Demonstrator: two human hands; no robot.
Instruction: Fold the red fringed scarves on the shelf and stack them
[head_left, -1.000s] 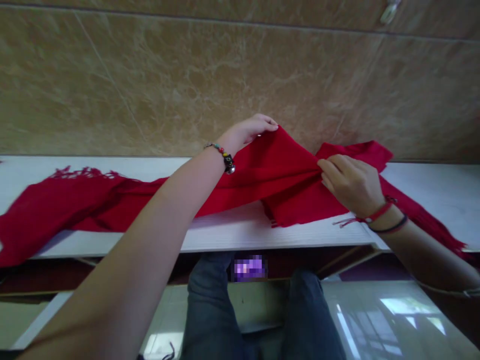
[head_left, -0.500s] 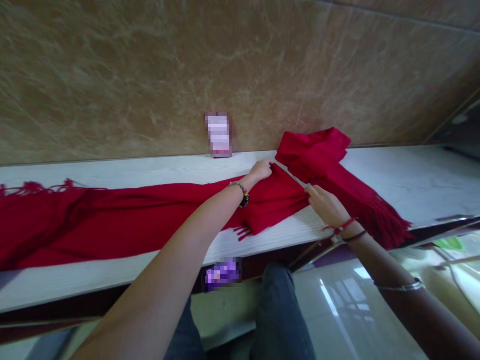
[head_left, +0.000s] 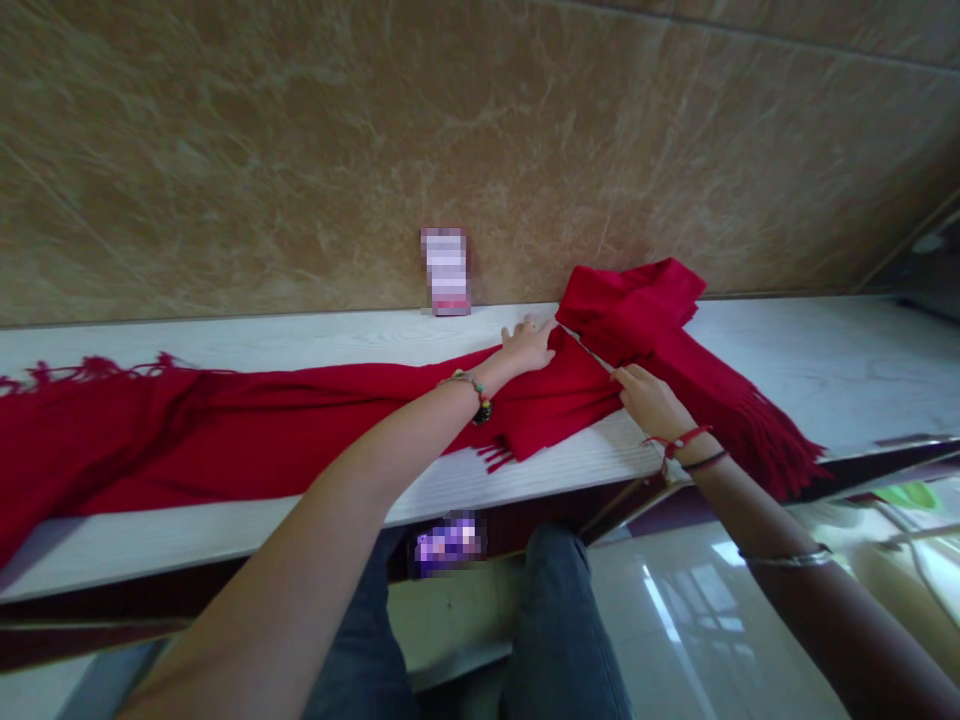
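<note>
A long red scarf (head_left: 247, 435) lies along the white shelf, fringed at its far left end and folded over at its right end, where a short fringe pokes out at the front. My left hand (head_left: 527, 347) rests on the back edge of that folded end, fingers spread. At the right corner of the fold, my right hand (head_left: 646, 395) pinches the scarf's edge between thumb and fingers. Just beyond is another stretch of red fringed scarf (head_left: 637, 320), bunched against the wall; I cannot tell whether the two pieces are joined.
Behind the white shelf (head_left: 780, 350) rises a brown marbled wall (head_left: 300, 160). A small blurred box (head_left: 447, 272) stands against it. Under the shelf's front edge, near my knees, is a blurred purple item (head_left: 448, 545). Shiny floor tiles (head_left: 697, 620) show at lower right.
My left hand has loosened from a closed grip on the scarf's back edge and spread its fingers. My right hand keeps its pinch at the corner. The view has shifted slightly.
</note>
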